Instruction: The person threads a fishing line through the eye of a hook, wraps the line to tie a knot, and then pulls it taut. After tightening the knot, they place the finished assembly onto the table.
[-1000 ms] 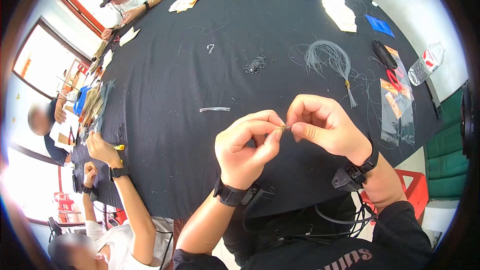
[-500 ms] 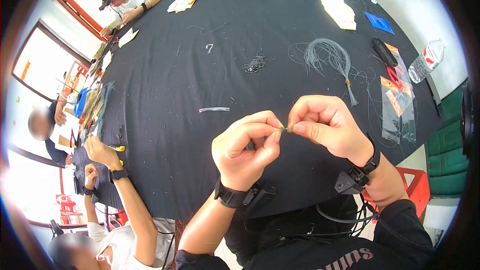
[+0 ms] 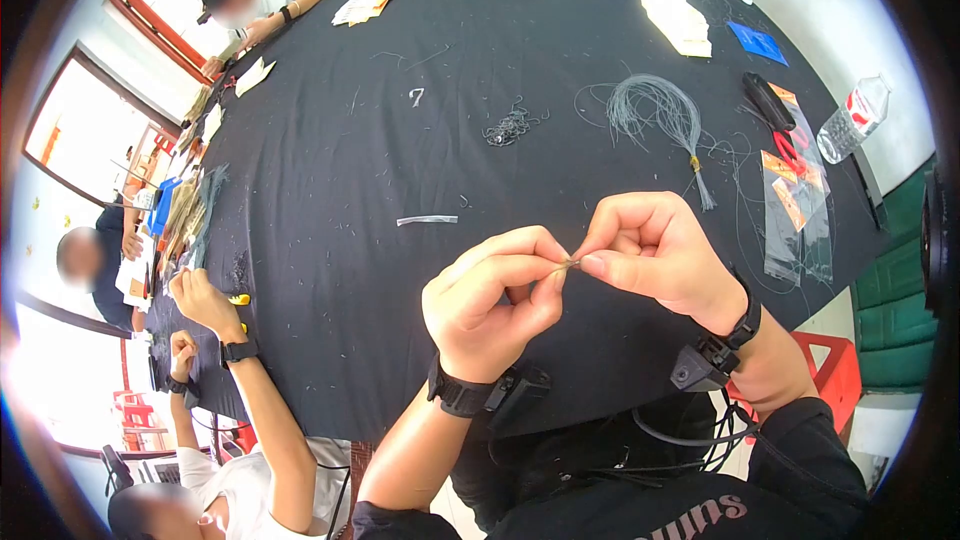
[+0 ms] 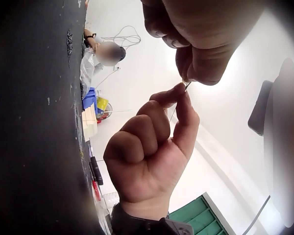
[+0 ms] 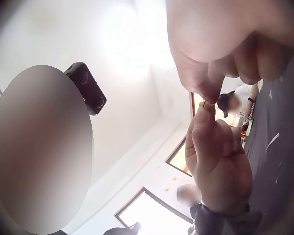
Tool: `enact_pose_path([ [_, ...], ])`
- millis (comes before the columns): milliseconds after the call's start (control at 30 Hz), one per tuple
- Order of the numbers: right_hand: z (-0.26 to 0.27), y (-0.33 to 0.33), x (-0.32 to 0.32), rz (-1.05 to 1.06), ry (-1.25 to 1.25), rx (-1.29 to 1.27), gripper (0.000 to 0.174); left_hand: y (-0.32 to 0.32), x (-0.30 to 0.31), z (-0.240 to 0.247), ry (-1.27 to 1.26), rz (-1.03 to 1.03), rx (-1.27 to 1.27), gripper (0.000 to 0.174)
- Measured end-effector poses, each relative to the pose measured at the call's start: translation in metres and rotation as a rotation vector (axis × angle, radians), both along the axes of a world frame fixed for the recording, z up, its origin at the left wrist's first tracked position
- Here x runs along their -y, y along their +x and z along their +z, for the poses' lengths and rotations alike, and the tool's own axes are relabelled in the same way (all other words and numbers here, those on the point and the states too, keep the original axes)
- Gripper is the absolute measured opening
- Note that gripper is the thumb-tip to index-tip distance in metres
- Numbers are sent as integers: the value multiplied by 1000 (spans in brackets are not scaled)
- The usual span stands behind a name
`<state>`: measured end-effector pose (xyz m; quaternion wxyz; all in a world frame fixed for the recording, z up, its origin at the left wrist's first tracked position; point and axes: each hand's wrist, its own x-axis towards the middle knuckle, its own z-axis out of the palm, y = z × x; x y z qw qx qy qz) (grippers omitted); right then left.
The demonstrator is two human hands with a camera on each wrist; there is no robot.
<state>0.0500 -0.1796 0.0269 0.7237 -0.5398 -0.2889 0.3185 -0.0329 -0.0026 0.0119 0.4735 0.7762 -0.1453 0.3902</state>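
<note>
Above the near part of the black table, my left hand (image 3: 490,305) and right hand (image 3: 665,260) meet fingertip to fingertip. A small thin piece (image 4: 188,85) shows between them in the left wrist view, and most of it is hidden by the fingers. Left thumb and index finger pinch one end. My right thumb and index finger pinch it from the other side, and a fine line (image 4: 174,115) runs down from there past the right hand. Beyond the hands lie a short clear tube (image 3: 427,221) and a single small hook (image 3: 463,202).
Farther out are a pile of small dark hooks (image 3: 515,125) and a coil of clear fishing line (image 3: 650,108). On the right stand or lie red-handled scissors (image 3: 790,152), plastic packets (image 3: 795,240) and a water bottle (image 3: 853,120). Other people sit along the left side.
Both hands stay together in nearly the same place. The right fingertips have drawn in closer to the left ones, and the pinch looks tighter. The table things have not moved.
</note>
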Motion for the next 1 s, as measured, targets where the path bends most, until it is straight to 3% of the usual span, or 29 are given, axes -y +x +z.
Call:
enact_pose_path([
  [400,1,-5,-3,-19,37,-101,9,0,0,-1,-16,0,2,20],
  [1000,-5,-14,-7,-189,4,150,9,-3,1,-4,-102,-9,-54,13],
])
